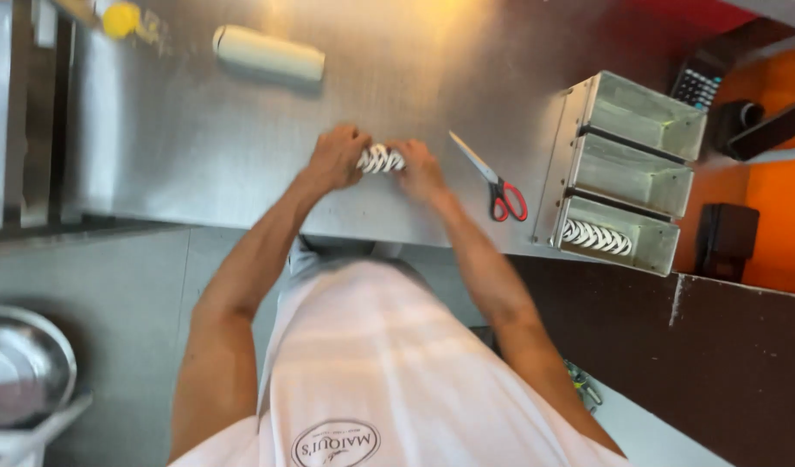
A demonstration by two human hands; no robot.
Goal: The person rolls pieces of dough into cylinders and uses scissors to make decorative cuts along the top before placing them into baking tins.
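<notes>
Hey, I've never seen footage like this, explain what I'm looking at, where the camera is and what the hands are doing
This is one picture from a camera worn on a person's head, looking straight down over their white apron. No machine here: two bare hands work at a steel table. The left hand and right hand together grip a twisted piece of striped dough, dark and white. To the right lie red-handled scissors, then a row of three joined metal loaf tins; the nearest tin holds another striped twist. A pale cylinder, perhaps a rolling pin, lies farther back. A steel bowl sits lower left.
</notes>
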